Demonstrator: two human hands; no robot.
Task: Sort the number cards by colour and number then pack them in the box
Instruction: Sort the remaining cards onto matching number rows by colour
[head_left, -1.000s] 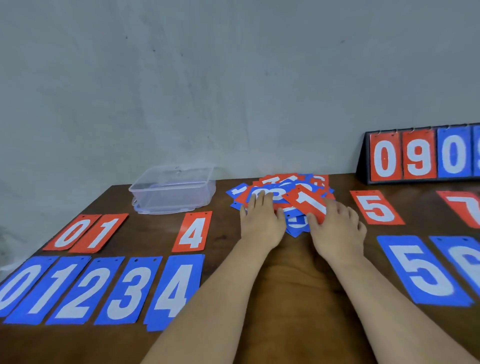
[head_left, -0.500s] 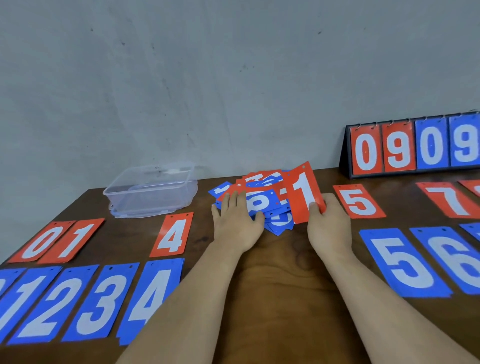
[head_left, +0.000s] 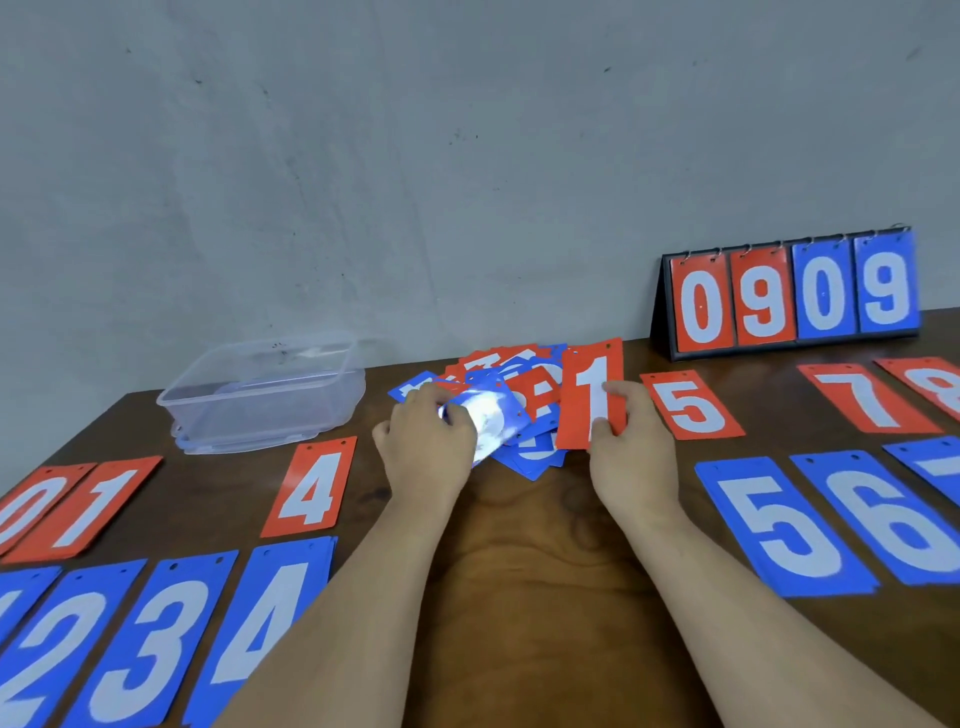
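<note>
Moved: left hand, flat on the pile before, now grips a blurred blue card.
Red 1 card: upright, pinched by right hand fingers at the pile's right edge.
Box: clear, on table left of the pile.
Scoreboard: reads 0909.

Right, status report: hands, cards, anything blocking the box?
Right hand pinches red 1 card, raised beside pile. Left hand grips blurred blue card over pile. Nothing between pile and box.
</note>
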